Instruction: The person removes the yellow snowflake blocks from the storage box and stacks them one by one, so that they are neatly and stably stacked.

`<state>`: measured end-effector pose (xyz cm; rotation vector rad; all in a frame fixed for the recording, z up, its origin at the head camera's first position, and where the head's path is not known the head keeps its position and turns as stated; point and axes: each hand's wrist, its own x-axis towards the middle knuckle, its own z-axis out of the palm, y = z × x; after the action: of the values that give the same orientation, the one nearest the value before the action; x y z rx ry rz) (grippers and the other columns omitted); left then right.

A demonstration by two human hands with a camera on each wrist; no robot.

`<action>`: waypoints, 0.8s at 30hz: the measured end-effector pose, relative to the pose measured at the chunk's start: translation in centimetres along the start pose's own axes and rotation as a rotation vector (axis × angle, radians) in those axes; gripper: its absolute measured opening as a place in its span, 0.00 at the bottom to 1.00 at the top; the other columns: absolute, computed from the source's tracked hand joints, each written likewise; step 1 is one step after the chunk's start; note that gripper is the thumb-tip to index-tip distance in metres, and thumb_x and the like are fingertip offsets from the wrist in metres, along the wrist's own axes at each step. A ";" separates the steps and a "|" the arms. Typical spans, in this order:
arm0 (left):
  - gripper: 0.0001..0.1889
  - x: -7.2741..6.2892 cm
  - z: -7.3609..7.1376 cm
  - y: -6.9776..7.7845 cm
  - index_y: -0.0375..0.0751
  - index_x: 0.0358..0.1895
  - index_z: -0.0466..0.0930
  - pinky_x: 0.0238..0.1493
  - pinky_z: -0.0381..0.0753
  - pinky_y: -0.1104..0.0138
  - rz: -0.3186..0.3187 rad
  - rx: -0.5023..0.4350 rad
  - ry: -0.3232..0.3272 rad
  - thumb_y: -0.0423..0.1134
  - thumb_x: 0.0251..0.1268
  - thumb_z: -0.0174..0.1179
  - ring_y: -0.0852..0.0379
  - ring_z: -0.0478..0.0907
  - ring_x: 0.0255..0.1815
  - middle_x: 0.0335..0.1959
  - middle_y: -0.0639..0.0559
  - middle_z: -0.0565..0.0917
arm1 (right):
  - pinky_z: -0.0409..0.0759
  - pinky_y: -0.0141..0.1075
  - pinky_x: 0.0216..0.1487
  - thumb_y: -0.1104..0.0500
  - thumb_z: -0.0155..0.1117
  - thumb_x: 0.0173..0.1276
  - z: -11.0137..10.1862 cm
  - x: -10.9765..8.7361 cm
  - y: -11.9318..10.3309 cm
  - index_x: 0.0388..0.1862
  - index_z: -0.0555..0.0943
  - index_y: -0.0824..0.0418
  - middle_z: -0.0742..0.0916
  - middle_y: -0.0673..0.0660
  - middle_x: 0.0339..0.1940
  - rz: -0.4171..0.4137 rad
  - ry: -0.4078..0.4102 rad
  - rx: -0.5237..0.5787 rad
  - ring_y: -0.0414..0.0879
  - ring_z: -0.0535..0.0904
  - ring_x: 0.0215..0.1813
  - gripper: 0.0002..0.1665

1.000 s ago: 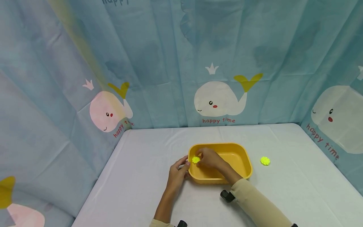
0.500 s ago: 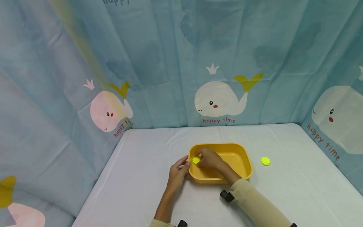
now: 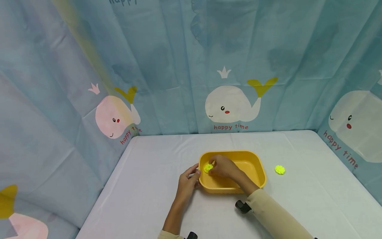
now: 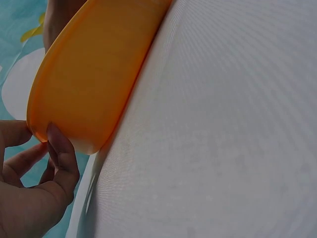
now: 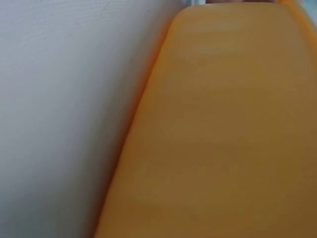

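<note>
A yellow-orange plastic tray (image 3: 247, 171) stands on the white table. My left hand (image 3: 186, 182) grips its left end; in the left wrist view the thumb and fingers of the left hand (image 4: 37, 193) pinch the rim of the tray (image 4: 89, 74). Inside that end, the thumb and fingers of my right hand (image 3: 222, 166) pinch a small neon-yellow flower-shaped piece (image 3: 208, 168), partly covered by the fingertips. Another such flower-shaped piece (image 3: 280, 170) lies on the table right of the tray. The tray's outer wall (image 5: 223, 124) fills most of the right wrist view and hides the right hand there.
White cloth covers the table (image 3: 155, 159). A blue curtain (image 3: 179, 66) printed with whales rises behind it and at both sides. Black wrist devices, such as the right one (image 3: 243, 206), hang close to the table in front of the tray.
My right hand has shifted slightly to the right and up inside the tray, the flower-shaped piece moving with its fingertips. The left hand keeps its grip on the tray.
</note>
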<state>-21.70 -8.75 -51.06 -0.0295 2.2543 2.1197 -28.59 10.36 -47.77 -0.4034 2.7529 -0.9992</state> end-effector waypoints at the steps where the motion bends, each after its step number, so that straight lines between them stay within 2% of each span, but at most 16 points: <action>1: 0.21 0.0 0.0 0.0 0.45 0.73 0.79 0.43 0.85 0.67 0.000 -0.001 0.001 0.41 0.81 0.58 0.53 0.81 0.42 0.57 0.43 0.80 | 0.79 0.38 0.42 0.60 0.82 0.61 -0.2 -0.1 0.0 0.50 0.88 0.62 0.86 0.54 0.36 0.005 0.000 0.004 0.47 0.78 0.37 0.19; 14: 0.23 0.1 0.0 -0.2 0.44 0.73 0.78 0.40 0.84 0.70 -0.003 -0.016 -0.003 0.43 0.80 0.60 0.53 0.82 0.42 0.58 0.42 0.80 | 0.78 0.38 0.39 0.57 0.80 0.65 -3.5 -2.9 -0.1 0.52 0.87 0.62 0.86 0.54 0.38 -0.018 0.047 -0.002 0.46 0.77 0.36 0.19; 24: 0.23 0.1 0.0 -0.1 0.44 0.74 0.78 0.41 0.84 0.70 0.003 -0.004 0.002 0.43 0.80 0.60 0.56 0.81 0.39 0.58 0.42 0.79 | 0.79 0.38 0.38 0.58 0.78 0.67 -6.3 -5.6 1.3 0.54 0.87 0.65 0.86 0.53 0.37 -0.067 0.098 0.013 0.45 0.78 0.38 0.20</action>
<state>-21.76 -8.73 -51.22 -0.0281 2.2522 2.1266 -25.21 16.83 -43.38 -0.4590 2.8353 -1.0803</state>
